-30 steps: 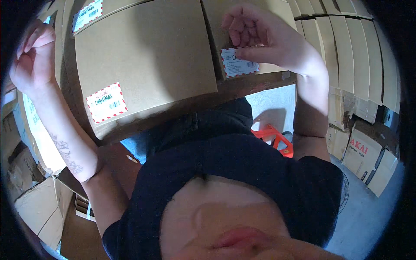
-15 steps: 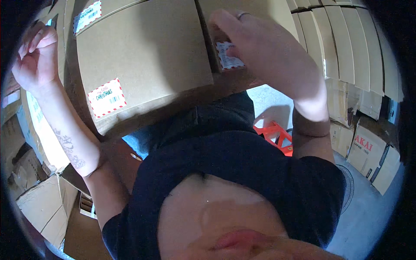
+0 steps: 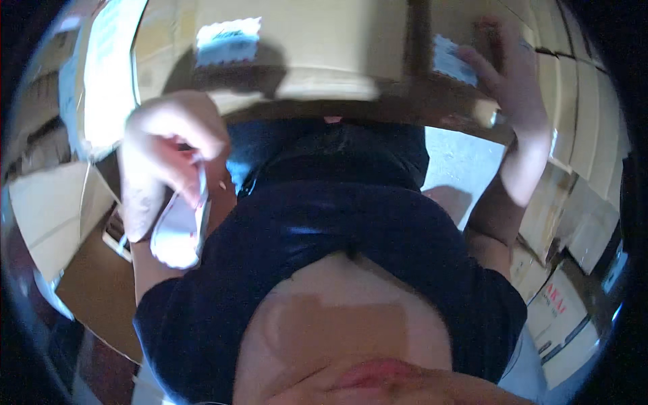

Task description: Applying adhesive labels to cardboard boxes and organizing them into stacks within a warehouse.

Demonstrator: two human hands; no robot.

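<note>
Pinching left grip (image 3: 162,138): thumb and fingers clamped on the upper end of the strip (image 3: 177,239).
Strip: white with red edge marks, curled, hanging below the left grip beside the dark shirt (image 3: 324,223); an end hold probably leaves its faces mostly uncovered, but blur hides the exact contact.
Right grip (image 3: 514,81): thumb and fingers apart, at the right label (image 3: 451,59) on the right box (image 3: 462,17); perhaps there to smooth or steady it, though I cannot tell whether it touches.
Left box (image 3: 324,40): side by side with the right box, a dark gap between; its left label (image 3: 228,40) sits near the front edge, likely for easy reach.
In the way: the right grip covers part of the right label; a shadow crosses the left box.
Around: white panel (image 3: 111,74) at left, cartons (image 3: 574,108) stacked at right.
</note>
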